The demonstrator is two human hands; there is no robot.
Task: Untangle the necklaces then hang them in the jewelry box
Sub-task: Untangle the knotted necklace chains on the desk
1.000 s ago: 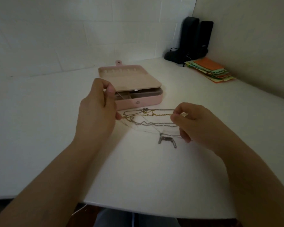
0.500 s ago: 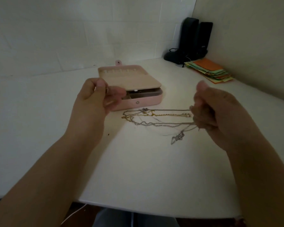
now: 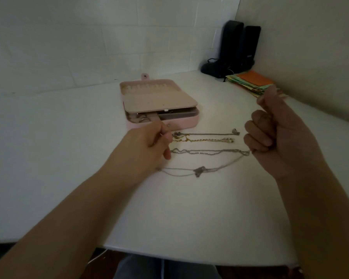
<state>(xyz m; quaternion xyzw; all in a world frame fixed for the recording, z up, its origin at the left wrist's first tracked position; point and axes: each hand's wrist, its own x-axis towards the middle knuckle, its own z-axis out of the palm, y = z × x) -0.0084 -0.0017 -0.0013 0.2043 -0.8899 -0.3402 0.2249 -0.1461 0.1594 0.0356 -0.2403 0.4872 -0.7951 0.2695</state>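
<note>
White table (image 3: 189, 218) in a white-walled corner, chains (image 3: 206, 152) pinched in both hands' curled fingers (image 3: 256, 140).

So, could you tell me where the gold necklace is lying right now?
In the head view the gold necklace lies stretched on the white table, just in front of the pink jewelry box, between the left hand and right hand, with silver chains on either side.

My left hand (image 3: 149, 142) is low with fingers curled down; my right hand (image 3: 278, 135) is raised, fist-like.
</note>
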